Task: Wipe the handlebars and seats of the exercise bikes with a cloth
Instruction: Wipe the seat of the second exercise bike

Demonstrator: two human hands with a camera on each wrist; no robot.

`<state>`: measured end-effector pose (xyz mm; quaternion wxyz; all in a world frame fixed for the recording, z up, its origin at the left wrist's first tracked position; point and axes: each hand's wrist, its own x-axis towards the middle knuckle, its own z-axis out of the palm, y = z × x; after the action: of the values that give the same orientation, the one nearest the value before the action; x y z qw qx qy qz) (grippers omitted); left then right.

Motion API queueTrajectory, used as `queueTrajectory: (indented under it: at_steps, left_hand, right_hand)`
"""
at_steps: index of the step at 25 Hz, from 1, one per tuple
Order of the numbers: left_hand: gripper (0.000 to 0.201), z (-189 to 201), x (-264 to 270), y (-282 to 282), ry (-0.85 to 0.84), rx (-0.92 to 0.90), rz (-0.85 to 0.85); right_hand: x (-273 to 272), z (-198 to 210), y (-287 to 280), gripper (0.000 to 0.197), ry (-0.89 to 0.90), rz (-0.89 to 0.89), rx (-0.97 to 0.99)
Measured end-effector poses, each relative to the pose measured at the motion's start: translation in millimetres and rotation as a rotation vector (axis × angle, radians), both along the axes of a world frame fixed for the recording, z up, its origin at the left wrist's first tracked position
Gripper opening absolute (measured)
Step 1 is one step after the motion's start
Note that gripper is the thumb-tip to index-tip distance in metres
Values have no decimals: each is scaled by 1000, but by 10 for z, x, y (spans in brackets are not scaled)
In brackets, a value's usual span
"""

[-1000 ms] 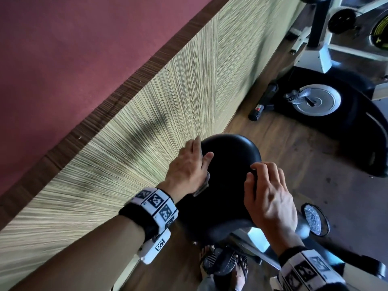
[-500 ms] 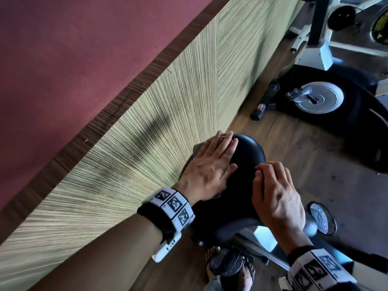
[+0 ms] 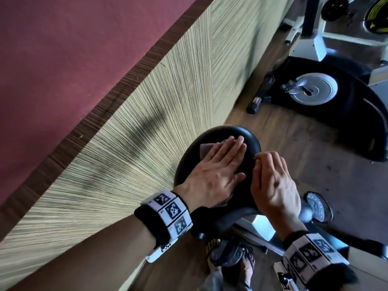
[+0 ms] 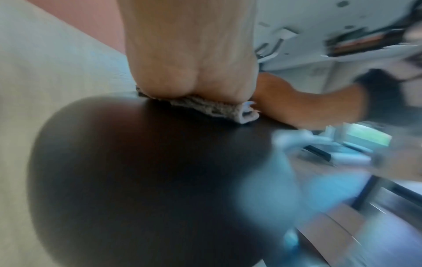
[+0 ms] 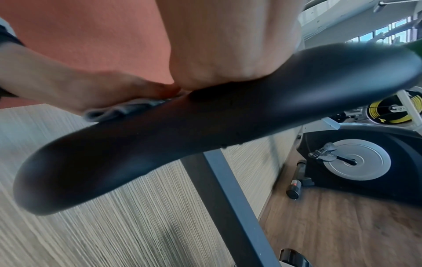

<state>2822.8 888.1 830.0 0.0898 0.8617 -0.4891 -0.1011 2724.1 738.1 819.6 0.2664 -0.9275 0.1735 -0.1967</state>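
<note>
- The left hand (image 3: pixel 212 175), fingers flat and together, presses the cloth (image 3: pixel 206 151) on the black seat (image 3: pixel 249 141).
- The right hand (image 3: pixel 273 183) curls on the seat's edge (steadying it, I think).
- The other bike (image 3: pixel 336 85) looks still to do.

A red upper wall (image 3: pixel 73 49) meets a dark wood trim (image 3: pixel 117 97), with striped beige panelling (image 3: pixel 130 156) below. The floor (image 3: pixel 327 177) is brown wood planks. Windows (image 5: pixel 383 32) show far off in the right wrist view. A sandalled foot (image 3: pixel 247 263) stands below
</note>
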Motion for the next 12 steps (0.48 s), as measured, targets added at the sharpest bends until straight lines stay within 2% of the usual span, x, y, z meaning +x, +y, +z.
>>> queueTrajectory:
  at_steps: [2,4,5,7,9,10,12]
  left_hand:
    - [67,-10,-123,86,48,-6,-198]
    - [65,-6,84,135,117,4,-279]
    - [65,14,244,122,134,-9,-241]
    - [66,51,493,96,148,-25,-14]
    - [67,45,459,86,148,32,161]
    - [67,40,355,133,118,41,177]
    - [67,31,128,306,59,8,94]
  right_hand:
    - [-14,-9,-11,15,15,-5,51]
    - [-25,-4,-12,17,10,-10,62]
    - [-19,0,-23,18,1,-11,51]
    - [-19,1,-22,17,-7,-3,35]
    - [-27,12,-14,15,4,6,7]
    - [-26,14,-14,13,11,11,-12]
    - [-24,4,-12,12,19,20,-29]
